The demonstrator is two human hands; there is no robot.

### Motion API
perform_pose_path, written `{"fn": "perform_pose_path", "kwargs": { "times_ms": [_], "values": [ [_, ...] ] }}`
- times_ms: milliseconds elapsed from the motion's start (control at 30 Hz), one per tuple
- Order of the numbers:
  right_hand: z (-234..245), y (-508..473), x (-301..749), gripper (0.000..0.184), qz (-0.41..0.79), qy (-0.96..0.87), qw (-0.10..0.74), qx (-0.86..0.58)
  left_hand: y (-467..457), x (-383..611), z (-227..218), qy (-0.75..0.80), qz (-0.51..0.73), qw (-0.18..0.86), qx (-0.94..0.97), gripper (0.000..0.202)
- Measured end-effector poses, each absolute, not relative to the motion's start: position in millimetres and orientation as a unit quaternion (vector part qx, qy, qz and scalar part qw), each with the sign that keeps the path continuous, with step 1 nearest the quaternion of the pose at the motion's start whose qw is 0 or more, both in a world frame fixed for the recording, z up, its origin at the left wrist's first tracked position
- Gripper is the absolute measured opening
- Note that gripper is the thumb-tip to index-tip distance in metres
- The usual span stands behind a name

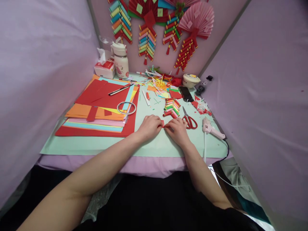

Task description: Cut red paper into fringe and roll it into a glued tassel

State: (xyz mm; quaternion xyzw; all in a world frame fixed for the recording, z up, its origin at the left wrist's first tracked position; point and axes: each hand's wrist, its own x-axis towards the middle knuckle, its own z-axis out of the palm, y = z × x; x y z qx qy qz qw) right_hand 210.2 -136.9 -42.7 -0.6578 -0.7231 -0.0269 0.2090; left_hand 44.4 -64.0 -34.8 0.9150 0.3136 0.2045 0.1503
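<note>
Between my two hands is a small piece of red paper (162, 123), mostly covered by the fingers. My left hand (150, 125) pinches it from the left, and my right hand (176, 129) pinches it from the right, both low over the pale green mat. Just beyond the fingers lies a string of rolled paper firecrackers (171, 107) in red, green, yellow and pink. Red-handled scissors (189, 120) rest right beside my right hand. Whether the red paper is rolled or folded I cannot tell.
At left is a stack of coloured paper (101, 93) with a silver ring (126, 108) and a pen-like cutter (120, 89). A glue gun (213, 129) with its cord lies right. Paper scraps (161, 84), a phone (186, 94), a lidded bowl (191, 81) and a jug (121, 61) stand behind.
</note>
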Motion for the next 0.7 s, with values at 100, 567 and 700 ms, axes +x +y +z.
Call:
{"fn": "perform_pose_path", "kwargs": {
  "times_ms": [100, 567, 700],
  "values": [
    [-42, -135, 211, 0.018, -0.043, -0.736, 0.193, -0.647, -63, 45, -35, 0.312, 0.195, 0.141, 0.919, 0.022],
    [-28, -131, 210, 0.022, -0.057, -0.772, 0.127, -0.62, -65, 45, -33, 0.314, 0.197, 0.143, 0.918, 0.02],
    [-27, -129, 210, 0.021, -0.038, -0.77, 0.127, -0.624, -67, 46, -31, 0.314, 0.197, 0.133, 0.919, 0.022]
  ]
}}
